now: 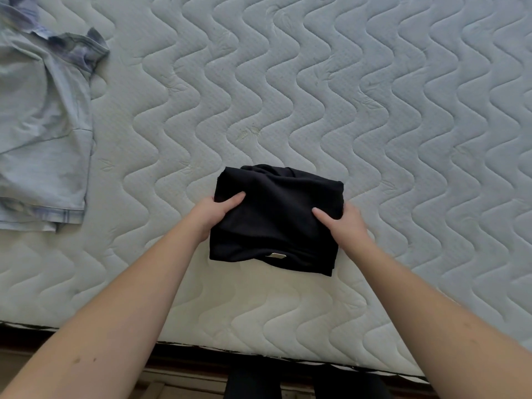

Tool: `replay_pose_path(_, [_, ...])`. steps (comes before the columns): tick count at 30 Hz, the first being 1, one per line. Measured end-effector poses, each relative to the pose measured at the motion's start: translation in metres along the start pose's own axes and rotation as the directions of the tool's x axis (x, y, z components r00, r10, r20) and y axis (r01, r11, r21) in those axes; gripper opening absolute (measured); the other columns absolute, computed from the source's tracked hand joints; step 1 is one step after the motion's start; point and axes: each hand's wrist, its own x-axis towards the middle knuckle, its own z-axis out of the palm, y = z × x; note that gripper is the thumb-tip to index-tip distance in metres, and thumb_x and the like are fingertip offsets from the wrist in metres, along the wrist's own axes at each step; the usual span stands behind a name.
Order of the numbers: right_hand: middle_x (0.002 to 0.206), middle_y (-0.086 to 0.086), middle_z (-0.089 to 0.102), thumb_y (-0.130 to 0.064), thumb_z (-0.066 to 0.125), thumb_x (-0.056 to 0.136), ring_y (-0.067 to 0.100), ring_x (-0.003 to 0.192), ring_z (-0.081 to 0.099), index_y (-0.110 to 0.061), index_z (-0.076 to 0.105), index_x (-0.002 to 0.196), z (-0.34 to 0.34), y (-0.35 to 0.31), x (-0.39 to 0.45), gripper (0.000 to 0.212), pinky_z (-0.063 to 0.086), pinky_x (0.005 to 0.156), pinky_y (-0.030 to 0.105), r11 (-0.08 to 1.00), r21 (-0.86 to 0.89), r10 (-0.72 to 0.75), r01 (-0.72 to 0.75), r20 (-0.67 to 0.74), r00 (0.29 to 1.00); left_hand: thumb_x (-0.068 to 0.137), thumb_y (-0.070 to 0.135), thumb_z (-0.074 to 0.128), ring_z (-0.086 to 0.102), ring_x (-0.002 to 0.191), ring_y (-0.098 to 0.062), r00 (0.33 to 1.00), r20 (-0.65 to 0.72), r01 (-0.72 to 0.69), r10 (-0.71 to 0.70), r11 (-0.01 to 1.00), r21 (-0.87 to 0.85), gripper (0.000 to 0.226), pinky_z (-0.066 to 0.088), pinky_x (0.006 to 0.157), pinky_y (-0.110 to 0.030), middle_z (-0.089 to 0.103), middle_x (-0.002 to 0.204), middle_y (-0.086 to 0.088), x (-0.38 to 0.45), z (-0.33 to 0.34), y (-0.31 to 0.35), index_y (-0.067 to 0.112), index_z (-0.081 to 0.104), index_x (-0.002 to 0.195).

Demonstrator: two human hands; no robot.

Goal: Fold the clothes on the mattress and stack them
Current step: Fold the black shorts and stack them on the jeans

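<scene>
I see my left hand [214,213] and right hand [342,223] gripping the folded black garment [276,220] by its sides, near the mattress [374,110] front edge. Fingers hidden underneath. Light blue shirt [43,125] far left, cut off by frame.

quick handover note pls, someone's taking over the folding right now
Left hand grips the left edge of the black garment; right hand grips its right edge, thumbs on top.
Black garment: folded into a compact bundle, near the front of the mattress.
Blue shirt: far left, spread out, not folded.
Done: black garment folded.
Left: fold the blue shirt, stack the two.
</scene>
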Motion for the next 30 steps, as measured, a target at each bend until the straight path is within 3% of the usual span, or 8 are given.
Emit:
replay_pose_path(4, [0.113, -0.015, 0.061, -0.040, 0.068, 0.088, 0.000, 0.102, 0.057, -0.026, 0.051, 0.127, -0.003, 0.005, -0.007, 0.045, 0.045, 0.086, 0.021, 0.991, 0.105, -0.080, 0.079, 0.013, 0.997, 0.075, 0.048, 0.080, 0.068, 0.100, -0.006, 0.992, 0.009, -0.127, 0.127, 0.991, -0.034, 0.053, 0.053, 0.085, -0.025, 0.071, 0.111, 0.013, -0.011, 0.005, -0.009, 0.032, 0.061, 0.122])
replay_pose_path(7, [0.099, -0.028, 0.061, -0.039, 0.067, 0.089, -0.016, 0.091, 0.057, -0.041, 0.049, 0.110, -0.010, 0.007, -0.015, 0.027, 0.041, 0.071, 0.003, 0.980, 0.153, -0.122, 0.128, -0.046, 0.991, 0.079, 0.049, 0.075, 0.066, 0.104, -0.003, 0.983, -0.015, -0.183, 0.183, 0.981, -0.068, 0.045, 0.051, 0.085, -0.023, 0.069, 0.114, 0.017, -0.024, 0.007, -0.008, 0.040, 0.059, 0.120])
replay_pose_path(9, [0.092, -0.029, 0.063, -0.039, 0.068, 0.089, -0.011, 0.088, 0.060, -0.046, 0.051, 0.100, -0.022, 0.003, -0.022, 0.021, 0.045, 0.073, 0.007, 0.965, 0.209, -0.143, 0.160, -0.094, 0.985, 0.083, 0.047, 0.072, 0.066, 0.104, -0.004, 0.978, 0.018, -0.205, 0.208, 0.974, -0.092, 0.036, 0.051, 0.083, -0.021, 0.070, 0.113, 0.017, -0.037, 0.012, -0.002, 0.041, 0.060, 0.116])
replay_pose_path(11, [0.091, -0.019, 0.066, -0.037, 0.068, 0.088, 0.004, 0.089, 0.065, -0.044, 0.054, 0.095, -0.038, -0.002, -0.031, 0.017, 0.052, 0.079, 0.024, 0.945, 0.271, -0.153, 0.183, -0.127, 0.980, 0.084, 0.047, 0.070, 0.067, 0.106, -0.007, 0.975, 0.073, -0.197, 0.208, 0.971, -0.133, 0.040, 0.053, 0.081, -0.021, 0.070, 0.115, 0.013, -0.054, 0.017, 0.008, 0.035, 0.060, 0.121])
replay_pose_path(13, [0.090, -0.011, 0.067, -0.036, 0.068, 0.089, 0.013, 0.090, 0.067, -0.043, 0.055, 0.093, -0.058, -0.009, -0.043, 0.016, 0.054, 0.079, 0.033, 0.926, 0.319, -0.169, 0.202, -0.130, 0.977, 0.084, 0.047, 0.069, 0.067, 0.106, -0.011, 0.969, 0.139, -0.183, 0.206, 0.970, -0.161, 0.045, 0.056, 0.080, -0.022, 0.070, 0.118, 0.008, -0.074, 0.023, 0.022, 0.030, 0.059, 0.125])
replay_pose_path(17, [0.090, -0.006, 0.073, -0.038, 0.068, 0.088, 0.014, 0.087, 0.071, -0.040, 0.060, 0.098, -0.106, -0.016, -0.078, 0.013, 0.056, 0.069, 0.025, 0.866, 0.457, -0.170, 0.202, -0.110, 0.979, 0.084, 0.037, 0.071, 0.066, 0.110, -0.015, 0.943, 0.234, -0.203, 0.236, 0.967, -0.154, 0.048, 0.056, 0.081, -0.023, 0.069, 0.120, 0.004, -0.120, 0.039, 0.050, 0.024, 0.057, 0.128])
replay_pose_path(22, [0.106, 0.005, 0.073, -0.043, 0.073, 0.079, 0.021, 0.097, 0.071, -0.035, 0.063, 0.112, -0.167, -0.015, -0.129, 0.036, 0.058, 0.074, 0.029, 0.790, 0.600, -0.127, 0.124, -0.037, 0.991, 0.082, 0.031, 0.075, 0.066, 0.110, -0.019, 0.920, 0.288, -0.249, 0.268, 0.963, -0.101, 0.050, 0.056, 0.083, -0.027, 0.069, 0.121, -0.001, -0.178, 0.072, 0.081, 0.021, 0.057, 0.127])
replay_pose_path(30, [0.110, -0.003, 0.072, -0.046, 0.071, 0.079, 0.017, 0.102, 0.070, -0.039, 0.063, 0.113, -0.251, -0.013, -0.215, 0.036, 0.056, 0.082, 0.031, 0.736, 0.645, -0.161, 0.205, -0.127, 0.979, 0.091, 0.030, 0.066, 0.068, 0.106, -0.018, 0.931, 0.240, -0.269, 0.277, 0.961, -0.063, 0.037, 0.054, 0.083, -0.030, 0.070, 0.118, 0.001, -0.282, 0.135, 0.105, 0.024, 0.058, 0.126])
